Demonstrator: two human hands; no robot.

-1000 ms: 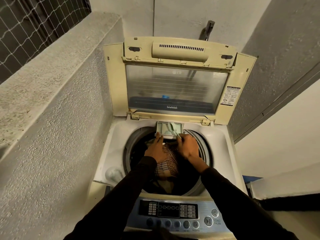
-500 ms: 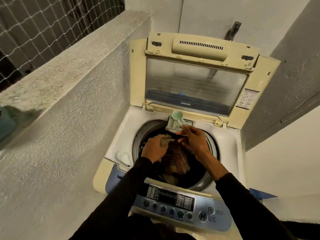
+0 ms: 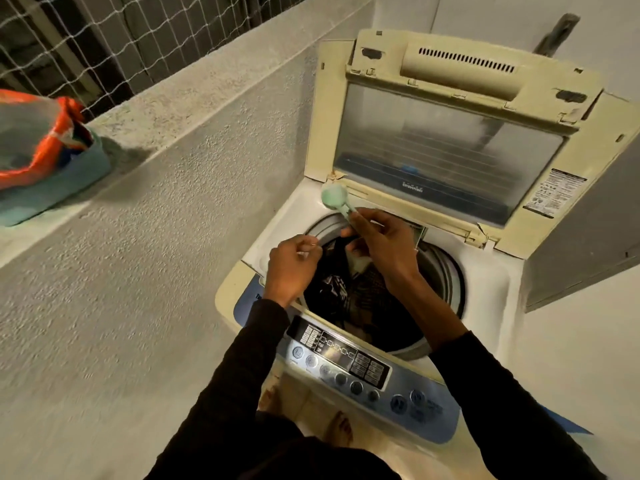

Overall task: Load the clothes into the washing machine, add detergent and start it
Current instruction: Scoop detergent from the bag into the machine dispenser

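From the head camera, looking down: a top-loading washing machine (image 3: 491,292) stands against a rough plastered wall (image 3: 156,237), its lid (image 3: 446,140) raised upright at the back. Dark and checked clothes (image 3: 353,296) lie inside the drum.

The right hand (image 3: 381,244) hovers over the rear of the drum opening, its fingers pinched together on the handle of a pale green detergent scoop (image 3: 335,198). The scoop's bowl points up and to the left, above the machine's rear left corner, just below the lid hinge.

The left hand (image 3: 292,265) hangs over the left rim of the drum with its fingers curled in; whether they pinch something small I cannot tell.

Both arms wear dark sleeves. The control panel (image 3: 346,358) with its buttons and display runs along the near edge of the machine.

On the ledge (image 3: 173,98) atop the wall, far left, sits a teal tub (image 3: 52,188) holding an orange detergent bag (image 3: 48,147). Netting (image 3: 104,36) closes the opening behind it. Bare feet show on the floor below the panel.
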